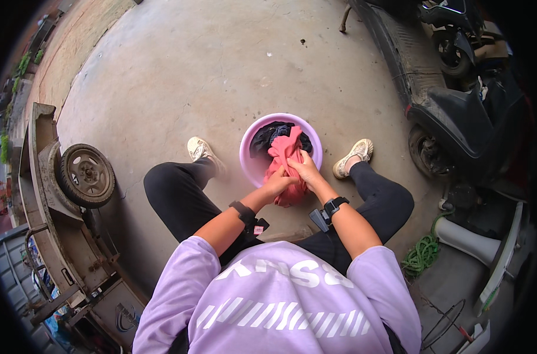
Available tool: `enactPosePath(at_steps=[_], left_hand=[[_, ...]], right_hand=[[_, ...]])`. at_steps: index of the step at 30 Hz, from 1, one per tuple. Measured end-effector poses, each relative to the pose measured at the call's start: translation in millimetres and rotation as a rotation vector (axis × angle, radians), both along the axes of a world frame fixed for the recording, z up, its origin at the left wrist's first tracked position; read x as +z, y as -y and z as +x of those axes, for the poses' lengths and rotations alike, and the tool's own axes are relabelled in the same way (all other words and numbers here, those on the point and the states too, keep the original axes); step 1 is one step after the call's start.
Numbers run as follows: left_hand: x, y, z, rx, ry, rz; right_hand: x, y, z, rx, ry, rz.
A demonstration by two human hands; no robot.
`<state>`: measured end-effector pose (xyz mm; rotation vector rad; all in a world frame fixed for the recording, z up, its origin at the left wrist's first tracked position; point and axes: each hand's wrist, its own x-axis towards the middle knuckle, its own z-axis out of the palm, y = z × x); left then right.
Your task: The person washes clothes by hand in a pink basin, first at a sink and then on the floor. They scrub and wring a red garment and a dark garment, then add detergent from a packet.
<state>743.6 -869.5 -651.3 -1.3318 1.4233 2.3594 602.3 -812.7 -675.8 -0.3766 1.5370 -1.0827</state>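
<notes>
Over the near rim of a round purple plastic basin [249, 170], my left hand [279, 182] and my right hand [304, 168] grip a bunched coral-red cloth [287, 148]. The hands are close together, the left a little nearer my body. Part of the red cloth lies inside the basin and its lower end hangs outside the near rim. Dark fabric [264, 138] lies in the basin's far part, partly under the red cloth. The basin stands on the concrete floor between my feet. My fingertips are partly hidden in the folds.
A rusty metal cart frame with a wheel [88, 175] stands at the left. At the right are a dark scooter [449, 117], a coiled green rope [422, 255] and a white pedestal-like piece [467, 240]. My shoes flank the basin. A low wooden seat shows partly beneath me.
</notes>
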Motion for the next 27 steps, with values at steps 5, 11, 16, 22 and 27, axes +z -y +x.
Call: enactPosePath(at_steps=[5,11,16,22,27], left_hand=[[-8,34,3,0.481,0.19,0.306],[-19,53,-4,0.576,-0.465,0.669],[-27,46,-16,0.655,-0.306,0.597],[-19,52,-20,0.6,-0.363,0.462],[5,40,-28,0.416,-0.124,0.235]], right_hand=[[10,6,24,0.067,-0.531,-0.054],[39,17,60,0.16,-0.87,-0.302],[-1,44,16,0.09,-0.936,-0.041],[-21,36,-36,0.016,-0.789,0.0],[12,33,-49,0.073,-0.138,-0.161]])
